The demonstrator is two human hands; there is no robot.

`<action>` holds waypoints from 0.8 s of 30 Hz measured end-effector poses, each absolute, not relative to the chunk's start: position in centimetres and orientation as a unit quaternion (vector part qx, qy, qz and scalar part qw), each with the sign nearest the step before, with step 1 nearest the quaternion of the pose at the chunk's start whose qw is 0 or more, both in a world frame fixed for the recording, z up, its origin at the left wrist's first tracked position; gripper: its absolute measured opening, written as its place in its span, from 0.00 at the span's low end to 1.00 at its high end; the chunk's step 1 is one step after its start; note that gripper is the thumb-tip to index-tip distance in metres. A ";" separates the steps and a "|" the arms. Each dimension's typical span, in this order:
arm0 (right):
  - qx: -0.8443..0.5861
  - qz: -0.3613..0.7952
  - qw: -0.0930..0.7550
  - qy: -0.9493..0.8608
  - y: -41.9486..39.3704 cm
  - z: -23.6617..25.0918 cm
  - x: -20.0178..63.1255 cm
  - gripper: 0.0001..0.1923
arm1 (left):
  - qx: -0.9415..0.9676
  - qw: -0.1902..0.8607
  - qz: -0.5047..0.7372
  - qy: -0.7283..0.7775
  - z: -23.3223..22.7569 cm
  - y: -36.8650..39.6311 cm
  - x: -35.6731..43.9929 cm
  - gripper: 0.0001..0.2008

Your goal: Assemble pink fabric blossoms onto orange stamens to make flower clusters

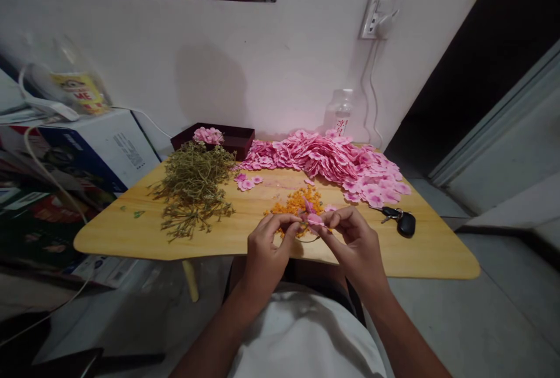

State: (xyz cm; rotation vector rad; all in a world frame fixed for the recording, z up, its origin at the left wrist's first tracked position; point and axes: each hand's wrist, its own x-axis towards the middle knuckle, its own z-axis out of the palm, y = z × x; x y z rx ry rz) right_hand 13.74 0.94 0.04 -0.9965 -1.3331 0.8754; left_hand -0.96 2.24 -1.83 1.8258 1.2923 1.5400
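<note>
Both hands at near edge of counter [131, 232], fingertips meeting. Right hand [356, 247] pinches a pink petal [315, 220]; left hand [265, 249] is closed on something small at the petal, can't tell what. Orange bits [297, 203] just beyond. Green stems [192, 188] left, pink petal pile [332, 159] far right, car key [405, 223] right.

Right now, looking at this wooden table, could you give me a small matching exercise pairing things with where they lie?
Things:
1. heap of pink fabric petals
2. tangle of green wiry stems
3. black car key
4. small pile of orange beads

Places:
A. left part of the table
B. just beyond the fingertips
C. along the back, by the wall
D. near the right edge

Pairs: 1-C, 2-A, 3-D, 4-B
</note>
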 end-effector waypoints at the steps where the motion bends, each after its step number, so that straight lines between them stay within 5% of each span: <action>1: -0.431 0.375 0.588 -0.573 0.9 0.0 13.7 0.10 | 0.662 0.205 0.552 0.463 -1.9 2.3 -1.0 0.02; 12: -0.409 0.398 0.533 -0.624 2.0 -0.2 15.0 0.11 | 0.755 0.047 0.515 0.403 -1.7 2.7 -1.8 0.01; 24: -0.425 0.421 0.551 -0.581 1.9 -0.9 14.3 0.16 | 0.728 0.064 0.548 0.408 -2.3 2.3 -0.7 0.02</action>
